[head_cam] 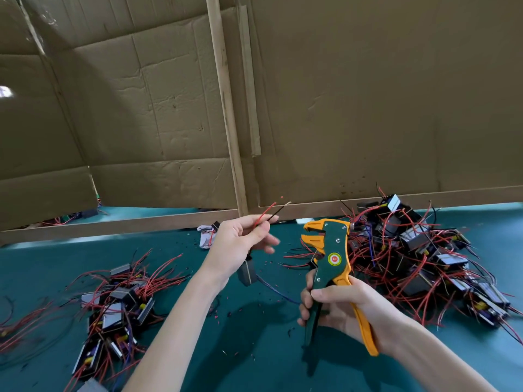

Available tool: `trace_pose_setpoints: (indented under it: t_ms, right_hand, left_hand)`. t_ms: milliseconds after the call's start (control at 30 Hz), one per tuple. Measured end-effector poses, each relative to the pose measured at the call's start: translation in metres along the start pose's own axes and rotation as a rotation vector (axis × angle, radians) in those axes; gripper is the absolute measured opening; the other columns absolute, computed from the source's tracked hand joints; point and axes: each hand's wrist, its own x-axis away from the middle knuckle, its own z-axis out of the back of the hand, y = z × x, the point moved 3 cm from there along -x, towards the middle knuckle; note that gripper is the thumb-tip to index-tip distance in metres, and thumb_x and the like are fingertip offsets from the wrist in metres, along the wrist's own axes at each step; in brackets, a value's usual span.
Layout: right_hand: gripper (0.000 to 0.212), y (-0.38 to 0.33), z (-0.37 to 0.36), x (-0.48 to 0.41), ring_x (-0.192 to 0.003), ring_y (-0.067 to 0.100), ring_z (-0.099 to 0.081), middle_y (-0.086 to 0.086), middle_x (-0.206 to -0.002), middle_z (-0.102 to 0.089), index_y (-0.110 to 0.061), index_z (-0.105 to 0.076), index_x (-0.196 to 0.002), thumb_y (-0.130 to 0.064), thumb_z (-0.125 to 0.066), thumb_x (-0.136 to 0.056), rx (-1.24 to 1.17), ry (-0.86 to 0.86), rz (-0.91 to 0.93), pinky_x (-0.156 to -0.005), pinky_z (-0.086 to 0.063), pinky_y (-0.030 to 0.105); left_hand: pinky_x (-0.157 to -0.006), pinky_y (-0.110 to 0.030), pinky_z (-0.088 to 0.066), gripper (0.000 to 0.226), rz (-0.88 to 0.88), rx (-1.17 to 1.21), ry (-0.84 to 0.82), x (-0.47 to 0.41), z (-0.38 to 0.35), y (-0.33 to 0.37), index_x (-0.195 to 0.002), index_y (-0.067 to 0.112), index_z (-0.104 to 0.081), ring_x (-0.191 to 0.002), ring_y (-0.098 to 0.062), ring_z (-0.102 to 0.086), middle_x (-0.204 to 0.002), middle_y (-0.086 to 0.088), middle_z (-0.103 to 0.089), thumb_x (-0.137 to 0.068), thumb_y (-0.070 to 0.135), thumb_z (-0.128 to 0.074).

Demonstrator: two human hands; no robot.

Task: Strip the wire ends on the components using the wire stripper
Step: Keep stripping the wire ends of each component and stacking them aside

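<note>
Two wires [266,214] pinched in left hand [237,244], right hand [342,309] gripping wire stripper [332,247], jaws near tips

On the table [254,349], one component pile [113,306] lies left, a second pile [424,256] right, cardboard [368,94] behind.

The scene is seen from a single camera worn on the head (wide-angle), pointed forward and down; the green table [254,349] is taken in close, with the cardboard wall [368,94] behind.
</note>
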Motion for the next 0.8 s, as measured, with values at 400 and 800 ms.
trace_pose_setpoints:
  t_ms: [400,800]
  right_hand:
    - [0.025,0.003,-0.004,-0.002,-0.079,0.039,-0.060,0.024,-0.083,-0.058,-0.004,-0.062,-0.092,-0.004,-0.079,-0.074,0.081,-0.105,0.047,-0.082,-0.049,0.053]
    - [0.023,-0.002,-0.012,0.004,-0.076,0.037,-0.059,0.023,-0.081,-0.058,-0.003,-0.061,-0.093,0.000,-0.074,-0.075,0.084,-0.136,0.057,-0.079,-0.051,0.050]
  left_hand:
    - [-0.042,-0.016,-0.035,0.008,0.005,-0.099,-0.021,0.007,-0.004,0.010,-0.078,0.022,-0.076,-0.042,-0.008,-0.041,-0.061,-0.005,-0.069,-0.085,0.020,-0.072]
    - [-0.057,-0.019,-0.041,0.010,0.005,-0.045,-0.116,0.008,-0.010,0.014,-0.074,0.023,-0.074,-0.065,-0.009,-0.046,-0.067,0.003,-0.059,-0.083,0.020,-0.072]
